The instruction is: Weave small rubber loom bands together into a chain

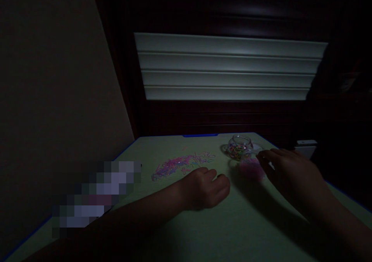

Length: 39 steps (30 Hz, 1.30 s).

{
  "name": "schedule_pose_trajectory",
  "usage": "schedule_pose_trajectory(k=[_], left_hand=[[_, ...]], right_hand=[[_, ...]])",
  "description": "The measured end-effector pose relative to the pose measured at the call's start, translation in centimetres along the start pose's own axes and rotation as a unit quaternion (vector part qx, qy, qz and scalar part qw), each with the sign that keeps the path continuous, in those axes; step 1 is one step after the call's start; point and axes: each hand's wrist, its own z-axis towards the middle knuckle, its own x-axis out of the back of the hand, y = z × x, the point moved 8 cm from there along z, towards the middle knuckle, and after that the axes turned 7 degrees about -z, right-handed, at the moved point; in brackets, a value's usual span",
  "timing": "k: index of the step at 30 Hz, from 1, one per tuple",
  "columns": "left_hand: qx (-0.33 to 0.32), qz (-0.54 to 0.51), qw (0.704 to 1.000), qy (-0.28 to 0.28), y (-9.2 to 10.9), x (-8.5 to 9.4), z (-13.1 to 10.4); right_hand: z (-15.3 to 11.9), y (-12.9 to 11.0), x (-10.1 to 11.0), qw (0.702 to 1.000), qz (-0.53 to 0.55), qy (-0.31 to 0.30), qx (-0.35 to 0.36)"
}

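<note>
On the pale table lies a long loose pile of small pink, purple and blue bands (174, 165). My left hand (205, 188) is just in front of the pile's right end, its fingers curled together; whatever they hold, if anything, is hidden. A round glass jar (240, 147) with multicoloured bands in it stands towards the right. Close in front of the jar is a pink, fluffy-looking bundle (252, 168). My right hand (280, 167) is over the bundle's right side, fingers bent downward. Dim light hides what its fingertips touch.
The pale table (162, 145) has a blue edge. A blurred, pixelated whitish object (107, 192) lies at its left side. Behind the table are dark wood and white slats (226, 68). A white-topped object (306, 147) stands beyond the right edge.
</note>
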Motion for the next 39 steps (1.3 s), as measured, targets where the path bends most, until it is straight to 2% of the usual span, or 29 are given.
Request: schedule_pose_trajectory(k=[14,39], left_hand=[[0.002,0.004,1.000,-0.014,0.0,-0.2,-0.1],[0.000,0.008,1.000,-0.012,0.0,-0.1,0.0]], right_hand=[[-0.1,0.9,-1.0,0.998,-0.023,-0.054,-0.036],[-0.1,1.0,-1.3,0.999,-0.015,-0.043,-0.027]])
